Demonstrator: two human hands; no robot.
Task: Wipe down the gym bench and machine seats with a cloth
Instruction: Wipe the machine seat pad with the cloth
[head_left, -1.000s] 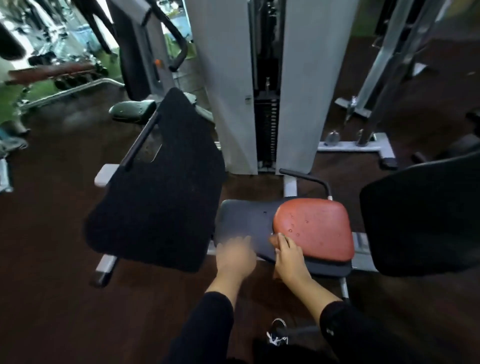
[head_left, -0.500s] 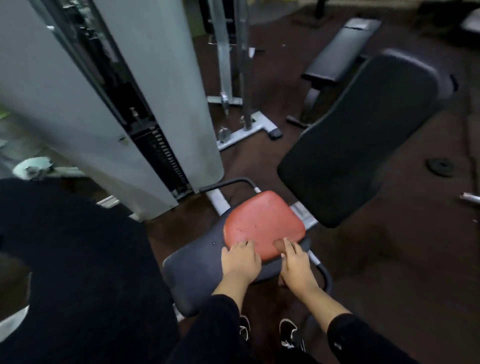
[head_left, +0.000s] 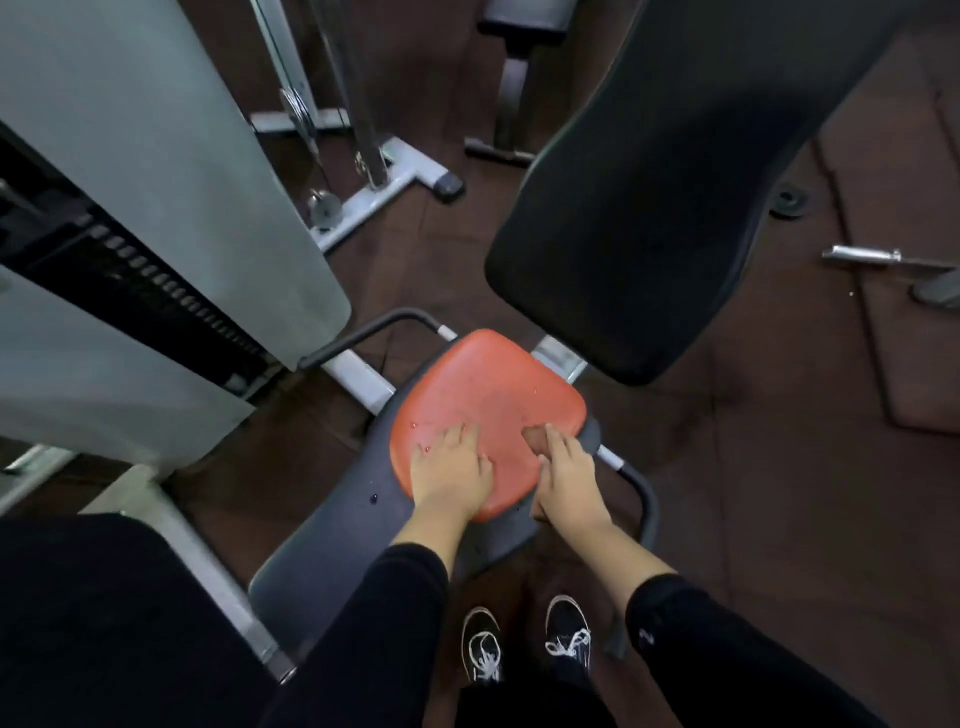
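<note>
A machine seat sits low in front of me, with a red pad (head_left: 483, 395) on a dark grey base (head_left: 332, 540). A few droplets lie on the pad's left side. My left hand (head_left: 451, 470) rests palm-down on the near part of the red pad and holds nothing. My right hand (head_left: 569, 480) lies on the pad's right edge. It presses on a small brownish cloth (head_left: 534, 439), which peeks out at the fingertips and under the heel of the hand. Most of the cloth is hidden.
A black back pad (head_left: 649, 218) leans over the seat from the right. The grey weight-stack tower (head_left: 156, 208) stands at left, and another black pad (head_left: 104, 623) fills the lower left. A curved handle bar (head_left: 644, 499) flanks the seat. My shoes (head_left: 524, 644) are below it.
My view swung left-to-right around the seat. My left hand moved from the grey base onto the red pad. The right hand stayed at the pad's edge with the cloth.
</note>
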